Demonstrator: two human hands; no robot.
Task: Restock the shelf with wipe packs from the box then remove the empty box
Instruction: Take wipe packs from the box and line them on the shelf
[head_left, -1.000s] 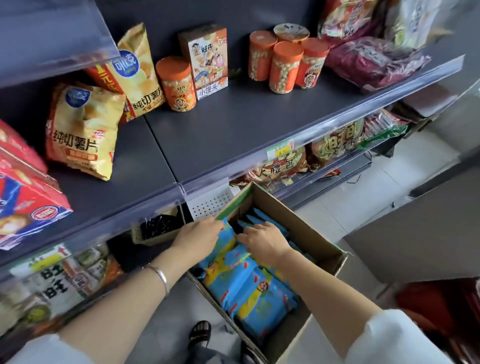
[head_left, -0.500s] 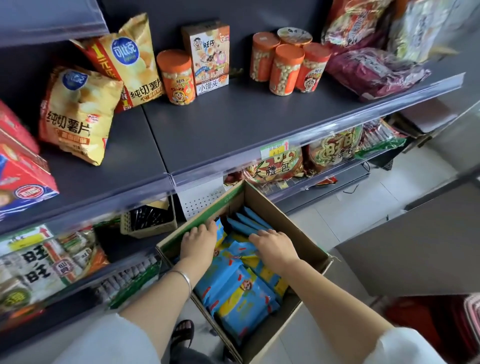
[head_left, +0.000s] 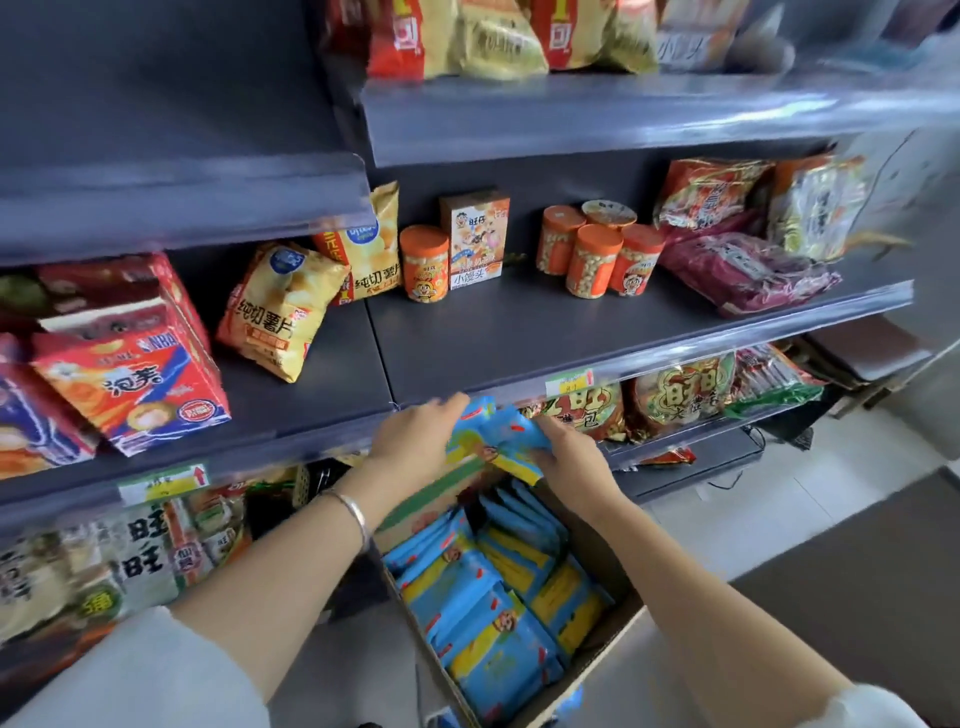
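Between my two hands I hold a small bundle of blue and yellow wipe packs (head_left: 493, 439), lifted above the box and level with the front edge of the middle shelf (head_left: 519, 343). My left hand (head_left: 415, 436) grips its left side and my right hand (head_left: 566, 454) grips its right side. Below them stands the open cardboard box (head_left: 597, 654) on the floor, with several more wipe packs (head_left: 488, 603) lying inside.
On the middle shelf stand orange snack jars (head_left: 597, 254), a small snack carton (head_left: 475, 239) and yellow chip bags (head_left: 280, 306), with bare dark surface in front of them. Red boxes (head_left: 130, 384) sit at the left. Snack bags fill the lower shelf (head_left: 685, 395).
Both hands were down in the box a second ago. They have closed on a bundle of packs and raised it to the middle shelf's edge; my view has tilted upward.
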